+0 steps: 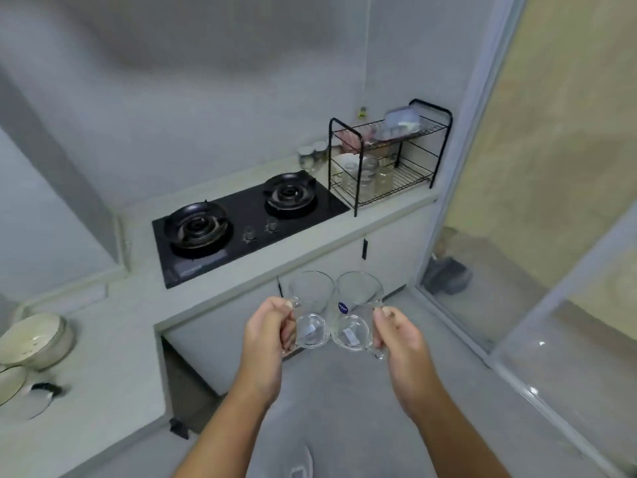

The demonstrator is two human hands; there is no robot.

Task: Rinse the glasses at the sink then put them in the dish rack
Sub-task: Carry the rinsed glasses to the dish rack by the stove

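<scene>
Two clear glass mugs are held side by side over the floor, in front of the counter. My left hand (pixel 267 334) grips the handle of the left mug (pixel 310 308). My right hand (pixel 400 334) grips the handle of the right mug (pixel 358 312), which carries a small blue sticker. The mugs tilt with their mouths away from me and touch each other. The black wire dish rack (pixel 413 181) stands at the far right end of the counter, with several glasses on its lower shelf and a plastic box on top. No sink is in view.
A black two-burner gas hob (pixel 241 225) is set in the grey counter left of the rack. Small jars (pixel 312 155) stand behind it. Cream bowls (pixel 32 343) sit on the counter at the left edge. A glass sliding door (pixel 517 236) runs along the right.
</scene>
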